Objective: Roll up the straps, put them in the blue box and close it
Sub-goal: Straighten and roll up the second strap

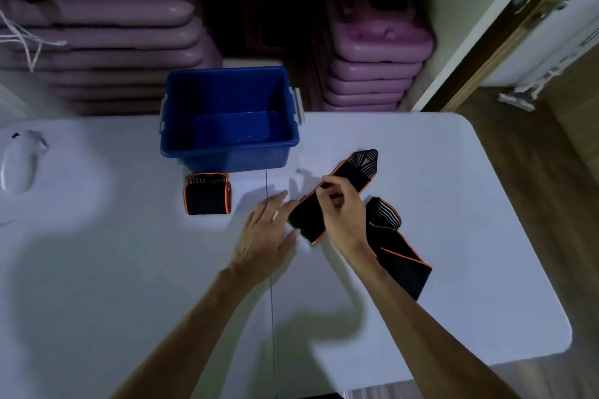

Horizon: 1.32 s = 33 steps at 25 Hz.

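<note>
The strap [337,194] is lying diagonally on the table [453,204], just right of the box [227,120] and nearer the person. The right hand [340,214] is pinching it around the middle, fingers curled over the orange edge. The left hand [265,230] is lying flat and released, fingertips touching the strap's near end. A second strap [398,249] is sprawling further right of the box. A rolled strap [207,194] is sitting just in front of the box, which is standing open with no lid on it.
</note>
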Motion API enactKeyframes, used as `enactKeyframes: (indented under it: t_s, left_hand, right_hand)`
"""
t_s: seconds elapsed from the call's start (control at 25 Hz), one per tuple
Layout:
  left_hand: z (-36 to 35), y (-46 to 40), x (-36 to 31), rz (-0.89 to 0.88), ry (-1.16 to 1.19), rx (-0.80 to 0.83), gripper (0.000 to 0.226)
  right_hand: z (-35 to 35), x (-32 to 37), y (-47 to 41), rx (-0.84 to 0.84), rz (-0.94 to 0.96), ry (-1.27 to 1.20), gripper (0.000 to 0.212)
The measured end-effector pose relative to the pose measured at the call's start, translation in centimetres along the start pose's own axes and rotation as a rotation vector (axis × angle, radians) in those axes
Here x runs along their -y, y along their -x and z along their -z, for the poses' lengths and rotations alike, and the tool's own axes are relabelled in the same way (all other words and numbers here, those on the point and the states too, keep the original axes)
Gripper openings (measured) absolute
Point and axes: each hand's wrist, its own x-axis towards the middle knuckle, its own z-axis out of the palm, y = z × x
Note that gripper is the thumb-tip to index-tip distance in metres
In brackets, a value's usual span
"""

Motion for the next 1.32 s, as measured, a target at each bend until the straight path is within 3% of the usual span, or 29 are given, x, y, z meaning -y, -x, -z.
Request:
enactKeyframes:
  t_s: [0.08,0.2,0.28,0.36,0.44,0.56,0.6,0.68,0.76,0.8,1.0,1.24,1.32]
  left_hand:
    - [-1.5,0.3,-1.0,0.032,-0.033,0.169,0.044]
    - [-3.2,1.9,-2.8,0.095,-0.048,0.16,0.03]
    - [-3.8,3.3,-4.6,0.164,0.052,0.201,0.025]
    - [-3.9,4.6,-6.2,0.217,0.241,0.354,0.022]
    - [-3.6,4.3,-6.5,0.263,0.345,0.295,0.015]
    - [-3.5,0.6,-4.0,0.192,0.17,0.01,0.023]
    - [-3.4,-0.9,-3.4,0.129,0.074,0.033,0.03]
    - [-3.6,-3.3,-2.7,0.03,-0.108,0.229,0.043]
    - [-4.3,-3.9,-2.3,0.022,-0.238,0.384,0.051]
    - [-4.5,-3.5,-2.2,0.05,-0.281,0.386,0.053]
    - [-3.9,2.7,-2.5,0.13,-0.401,0.163,0.048]
    - [-1.8,9.3,0.0,0.224,-0.297,0.002,0.039]
    - [-0.7,10.2,1.5,0.249,-0.255,-0.022,0.046]
  right_hand:
    - [1.3,-1.6,-0.1,0.062,-0.028,0.106,0.021]
    - [2.7,-4.2,1.4,0.197,0.035,0.265,0.021]
    - [3.4,-5.7,2.7,0.274,0.102,0.321,0.025]
    - [4.5,-7.0,4.0,0.348,0.151,0.395,0.03]
    - [5.7,-8.0,4.8,0.393,0.178,0.426,0.038]
    - [6.7,-8.5,6.6,0.356,0.108,0.485,0.066]
    - [6.7,-8.4,7.4,0.326,0.1,0.569,0.078]
    - [6.1,-8.2,8.7,0.292,0.116,0.755,0.094]
    - [5.7,-8.1,9.4,0.281,0.144,0.801,0.094]
    - [5.7,-8.0,9.5,0.275,0.165,0.782,0.092]
    - [9.4,-7.8,9.4,0.342,0.179,0.461,0.087]
    - [10.0,-8.1,8.9,0.531,0.269,0.412,0.09]
    - [8.8,-8.0,8.3,0.529,0.281,0.378,0.088]
